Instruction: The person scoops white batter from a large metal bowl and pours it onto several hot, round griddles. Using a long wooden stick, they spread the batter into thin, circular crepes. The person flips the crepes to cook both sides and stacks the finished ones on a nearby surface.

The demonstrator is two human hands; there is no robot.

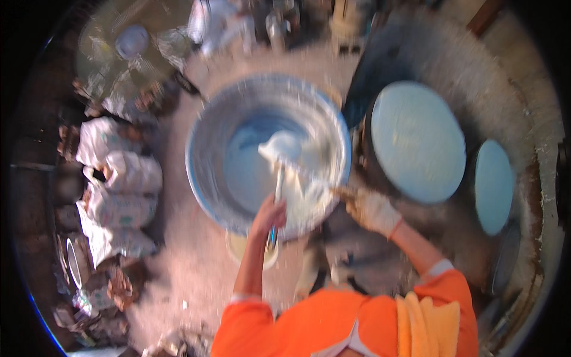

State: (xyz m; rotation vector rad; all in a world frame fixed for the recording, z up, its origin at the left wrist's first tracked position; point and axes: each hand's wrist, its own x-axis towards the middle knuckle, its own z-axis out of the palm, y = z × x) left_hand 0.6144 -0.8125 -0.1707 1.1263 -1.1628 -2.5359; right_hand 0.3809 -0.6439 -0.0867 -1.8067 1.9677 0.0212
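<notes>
A large metal basin (205, 149) with a bluish rim sits in the centre, coated inside with pale creamy material. My bare left hand (269, 214) grips a light-handled tool (279, 185) reaching into it, with a pale, blurred lump (281, 146) at its far end. My right hand (369, 208), in a stained pale glove, is at the basin's right rim, fingers curled around something thin that I cannot make out clearly. A pale yellow bucket (238, 249) shows partly under the basin's lower edge.
Stacked white sacks (119, 202) line the left, among clutter. Two large pale blue round surfaces (418, 141), (493, 185) stand at the right against a grimy curved wall (493, 89). A round translucent container (101, 41) with plastic bags lies at upper left, on a dusty floor (172, 279).
</notes>
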